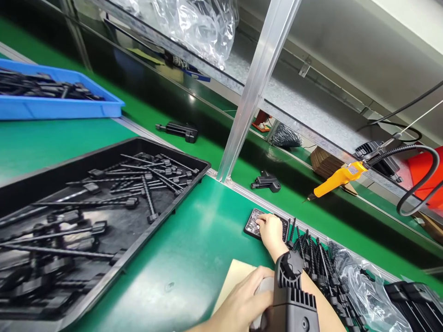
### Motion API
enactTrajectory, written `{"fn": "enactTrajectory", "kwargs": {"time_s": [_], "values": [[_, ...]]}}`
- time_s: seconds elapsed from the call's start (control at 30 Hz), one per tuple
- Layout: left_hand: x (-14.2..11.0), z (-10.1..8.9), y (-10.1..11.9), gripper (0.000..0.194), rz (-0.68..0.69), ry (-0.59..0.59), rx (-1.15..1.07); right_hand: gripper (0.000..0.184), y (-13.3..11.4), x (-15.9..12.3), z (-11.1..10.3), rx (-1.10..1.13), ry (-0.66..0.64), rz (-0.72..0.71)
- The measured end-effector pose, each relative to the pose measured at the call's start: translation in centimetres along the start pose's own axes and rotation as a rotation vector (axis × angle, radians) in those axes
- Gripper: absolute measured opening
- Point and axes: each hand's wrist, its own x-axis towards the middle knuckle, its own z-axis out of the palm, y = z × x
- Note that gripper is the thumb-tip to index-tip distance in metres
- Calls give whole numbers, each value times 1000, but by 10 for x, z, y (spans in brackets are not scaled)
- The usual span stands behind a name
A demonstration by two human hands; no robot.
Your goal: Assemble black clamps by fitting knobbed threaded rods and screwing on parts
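Gripping the black device [297, 295] by its grey side in the left hand [240, 299], with bent fingers [254, 279] wrapped round it, above the beige sheet [232, 276] on the green desk [180, 244]. Reaching into the small tray [246, 230] with the right hand [272, 230], fingers [261, 216] nearly together over tiny bits (cannot tell whether pinching any). Can see black rods [320, 263] heaped just right of that tray, near a clear bag [367, 295]. Can also see more such rods in the big black tray [152, 230] at left, and an orange driver [341, 179] hanging at right.
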Motion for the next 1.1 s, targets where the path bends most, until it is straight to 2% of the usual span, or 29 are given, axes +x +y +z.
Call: {"fn": "enactTrajectory", "kwargs": {"time_s": [0.2,0.3,0.57,0.7,0.8,0.87,1.0,1.03,1.1], "values": [[12,-25,40,46,-97,-92,-108,17,1,4,-3,77,-14,84],[16,-29,52,50,-163,-114,-98,18,0,7,-2,112,-15,142],[14,-27,51,58,-145,-132,-56,21,1,10,0,257,-9,183],[16,-27,49,58,-115,-135,-47,21,0,9,-10,346,44,175],[17,-27,48,59,-111,-140,-58,19,-2,-2,-34,435,124,138],[17,-26,49,57,-111,-129,-82,17,-3,-24,-61,516,179,112],[19,-26,53,52,-112,-96,-102,14,-11,-100,-131,679,266,47],[19,-26,54,50,-108,-91,-100,16,-15,-120,-148,719,288,2],[20,-26,54,49,-90,-82,-99,12,-25,-155,-174,800,285,-187]]}}
